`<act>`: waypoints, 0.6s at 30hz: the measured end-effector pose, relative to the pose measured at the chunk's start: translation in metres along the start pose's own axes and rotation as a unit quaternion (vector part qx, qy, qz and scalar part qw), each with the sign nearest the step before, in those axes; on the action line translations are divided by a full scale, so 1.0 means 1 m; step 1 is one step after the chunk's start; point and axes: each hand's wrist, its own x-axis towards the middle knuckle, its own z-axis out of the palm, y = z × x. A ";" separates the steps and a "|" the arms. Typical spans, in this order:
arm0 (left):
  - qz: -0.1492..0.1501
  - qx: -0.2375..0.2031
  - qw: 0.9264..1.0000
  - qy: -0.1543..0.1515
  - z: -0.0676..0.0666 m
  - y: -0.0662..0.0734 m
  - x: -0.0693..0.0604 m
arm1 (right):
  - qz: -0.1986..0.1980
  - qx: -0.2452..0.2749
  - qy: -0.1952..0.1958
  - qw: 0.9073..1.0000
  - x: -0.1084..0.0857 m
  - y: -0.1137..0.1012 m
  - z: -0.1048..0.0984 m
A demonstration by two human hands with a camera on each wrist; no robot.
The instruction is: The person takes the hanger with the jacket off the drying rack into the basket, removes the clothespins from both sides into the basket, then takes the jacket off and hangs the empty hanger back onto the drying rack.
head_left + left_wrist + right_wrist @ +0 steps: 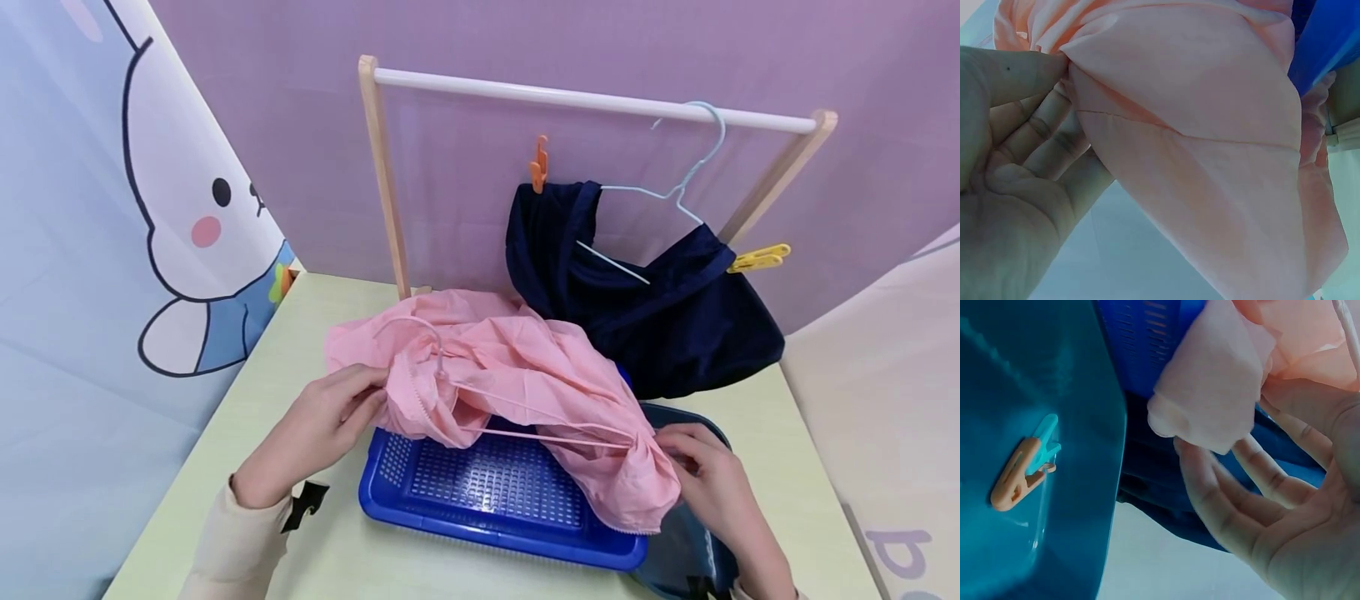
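A pink zip-up jacket [517, 350] is bunched above a blue perforated basket [495, 537]. A pink hanger [441, 350] sits inside the jacket's neck opening, its hook standing up and its lower bar showing. At the jacket's left end, my left hand [315, 429] pinches the cloth; the left wrist view shows thumb and fingertips meeting at a fold. My right hand [716, 483] holds the right end near the hanger's tip. From the right wrist, thumb and curled fingers [1200, 475] lie around the pink cloth.
A rack with a white bar [592, 98] stands behind. From it hangs a dark navy garment [645, 325] on a light blue hanger [705, 158], with an orange clip [538, 165] and a yellow clip [759, 258]. The teal tub [1072, 550] at right holds tan [1016, 478] and turquoise clips [1046, 439].
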 end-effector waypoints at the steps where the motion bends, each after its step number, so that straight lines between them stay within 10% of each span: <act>1: 0.000 -0.002 1.000 0.001 0.000 0.000 0.000 | 0.001 0.000 0.001 1.000 0.000 0.000 0.001; 18: -0.004 -0.023 1.000 0.009 0.004 0.001 0.003 | 0.008 -0.023 -0.011 1.000 0.005 -0.023 0.018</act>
